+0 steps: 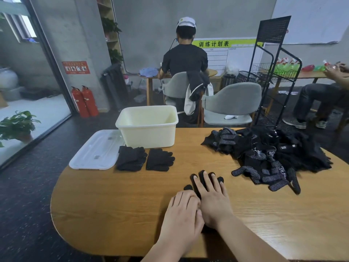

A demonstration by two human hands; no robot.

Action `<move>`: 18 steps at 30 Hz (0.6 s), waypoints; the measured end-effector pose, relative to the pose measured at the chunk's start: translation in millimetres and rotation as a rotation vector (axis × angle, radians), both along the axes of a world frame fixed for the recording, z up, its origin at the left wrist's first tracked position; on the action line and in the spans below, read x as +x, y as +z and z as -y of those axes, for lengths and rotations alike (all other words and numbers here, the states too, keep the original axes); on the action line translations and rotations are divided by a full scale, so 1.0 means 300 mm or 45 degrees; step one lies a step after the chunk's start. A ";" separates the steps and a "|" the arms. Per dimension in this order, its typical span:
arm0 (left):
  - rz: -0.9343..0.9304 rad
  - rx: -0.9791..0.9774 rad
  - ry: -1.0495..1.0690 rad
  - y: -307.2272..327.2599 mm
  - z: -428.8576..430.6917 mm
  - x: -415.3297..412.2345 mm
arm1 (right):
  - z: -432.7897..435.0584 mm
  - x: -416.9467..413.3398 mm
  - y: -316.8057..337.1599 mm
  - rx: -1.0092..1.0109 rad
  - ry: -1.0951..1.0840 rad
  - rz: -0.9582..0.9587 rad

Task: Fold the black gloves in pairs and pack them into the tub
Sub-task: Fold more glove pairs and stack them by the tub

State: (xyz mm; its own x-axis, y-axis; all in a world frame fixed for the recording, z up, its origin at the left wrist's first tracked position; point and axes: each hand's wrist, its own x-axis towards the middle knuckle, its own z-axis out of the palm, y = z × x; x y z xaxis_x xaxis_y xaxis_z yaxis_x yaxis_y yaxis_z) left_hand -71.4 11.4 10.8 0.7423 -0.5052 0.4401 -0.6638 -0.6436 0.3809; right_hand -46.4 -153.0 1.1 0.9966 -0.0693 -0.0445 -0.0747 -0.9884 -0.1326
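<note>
On the near edge of the wooden desk, right in front of you, a black glove lay flat under both of your hands, its fingertips poking out beyond yours and pointing away from you. Your right hand was spread flat on top of it, fingers straight and slightly apart, each lying along one of the glove's fingers. Your left hand rested just beside it, touching it, with the knuckles bent and the fingertips down on the glove's left edge. I could not tell whether those fingers pinched the fabric or only pressed on it.

Farther back on the left stood the cream tub, upright and with nothing visible inside it. Its white lid lay flat next to it, partly hanging over the desk's edge. Just in front of the tub sat two folded black pairs side by side: the left pair touching the lid's corner, the right pair just beside it, both with fingers pointing right.

On the right side of the desk, well apart from your hands, a loose pile of black gloves was heaped, many showing white grip dots.

Beyond the desk, a person in a black shirt sat facing away, near a grey chair and a black wire rack.
</note>
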 end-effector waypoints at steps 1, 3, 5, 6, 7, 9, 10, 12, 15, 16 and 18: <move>-0.009 -0.003 0.017 0.000 -0.002 -0.001 | -0.001 -0.008 -0.005 0.090 0.018 0.068; -0.016 0.006 0.053 -0.004 -0.004 0.000 | 0.009 -0.030 -0.007 0.407 0.012 0.329; -0.062 0.036 0.064 -0.004 -0.004 0.003 | 0.048 -0.072 -0.010 0.660 -0.042 0.583; -0.098 0.065 0.061 -0.002 -0.003 0.006 | 0.074 -0.099 -0.011 0.678 -0.062 0.640; -0.136 0.103 0.057 -0.001 -0.001 0.010 | 0.102 -0.128 -0.016 0.638 -0.051 0.637; -0.215 0.169 0.080 0.004 0.003 0.017 | 0.152 -0.188 -0.029 0.514 0.062 0.563; -0.247 0.181 0.106 0.004 0.004 0.019 | 0.167 -0.214 -0.034 0.458 0.108 0.531; -0.287 0.177 0.153 0.001 0.006 0.022 | 0.175 -0.249 -0.033 0.407 0.163 0.522; -0.321 0.174 0.194 -0.007 0.005 0.026 | 0.154 -0.274 -0.009 0.407 0.268 0.565; -0.331 0.170 0.203 -0.008 0.003 0.027 | 0.147 -0.276 -0.002 0.389 0.311 0.552; -0.343 0.168 0.205 -0.012 0.002 0.032 | 0.144 -0.276 0.010 0.363 0.360 0.496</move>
